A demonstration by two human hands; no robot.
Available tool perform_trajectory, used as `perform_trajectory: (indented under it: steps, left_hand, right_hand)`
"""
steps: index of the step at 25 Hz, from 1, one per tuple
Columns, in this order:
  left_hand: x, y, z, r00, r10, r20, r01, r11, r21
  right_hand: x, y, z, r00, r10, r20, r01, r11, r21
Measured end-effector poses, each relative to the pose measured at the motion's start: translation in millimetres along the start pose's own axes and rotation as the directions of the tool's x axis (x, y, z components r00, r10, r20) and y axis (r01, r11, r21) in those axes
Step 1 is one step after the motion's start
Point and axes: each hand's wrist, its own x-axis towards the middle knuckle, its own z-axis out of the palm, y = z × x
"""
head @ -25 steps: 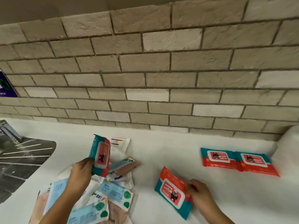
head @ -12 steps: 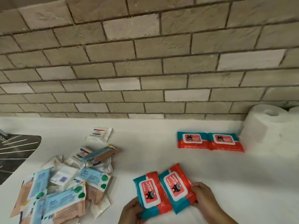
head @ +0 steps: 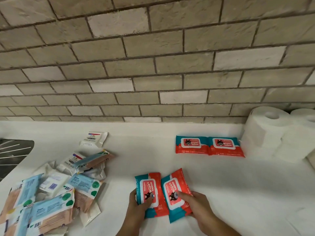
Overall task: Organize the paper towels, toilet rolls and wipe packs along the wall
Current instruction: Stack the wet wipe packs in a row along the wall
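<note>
Two red and teal wipe packs lie side by side on the white counter near its front. My left hand (head: 139,204) grips the left pack (head: 150,188), thumb on its lid. My right hand (head: 196,204) grips the right pack (head: 175,188) the same way. Two more red wipe packs (head: 209,146) lie flat in a row close to the brick wall. White paper rolls (head: 272,133) stand at the right against the wall. A loose pile of blue, pink and white wipe packs (head: 56,189) covers the counter at the left.
A small white pack (head: 93,138) lies alone behind the pile. A dark sink drainer (head: 12,154) sits at the far left edge. The brick wall (head: 153,65) runs along the back of the white counter (head: 238,193).
My left hand carried a red pack from the left pile and set it beside the pack under my right hand. The view shifted right and the paper rolls came into sight.
</note>
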Motion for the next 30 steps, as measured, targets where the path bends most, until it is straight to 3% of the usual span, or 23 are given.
perform_trajectory:
  steps: [6, 12, 18, 22, 30]
  left_hand:
    - [0, -11, 14, 0.997, 0.077, 0.010, -0.076, 0.997, -0.022]
    - [1, -17, 43, 0.991, 0.106, 0.085, -0.098, 0.991, -0.087]
    - [6, 16, 85, 0.948, 0.211, 0.237, -0.205, 0.977, -0.051]
    - [29, 74, 105, 0.913, 0.314, 0.259, -0.324, 0.946, -0.002]
    - [77, 108, 155, 0.926, 0.202, 0.318, -0.139, 0.968, -0.211]
  right_hand:
    - [4, 11, -11, 0.997, -0.081, 0.021, 0.082, 0.994, -0.076]
    - [14, 1, -62, 0.994, -0.065, 0.091, 0.062, 0.997, 0.040]
    - [21, -49, -120, 0.969, -0.229, -0.092, 0.231, 0.973, 0.013]
    - [33, -95, -164, 0.952, -0.295, -0.080, 0.306, 0.923, 0.234]
    - [58, -135, -183, 0.966, -0.245, 0.085, 0.174, 0.857, 0.485]
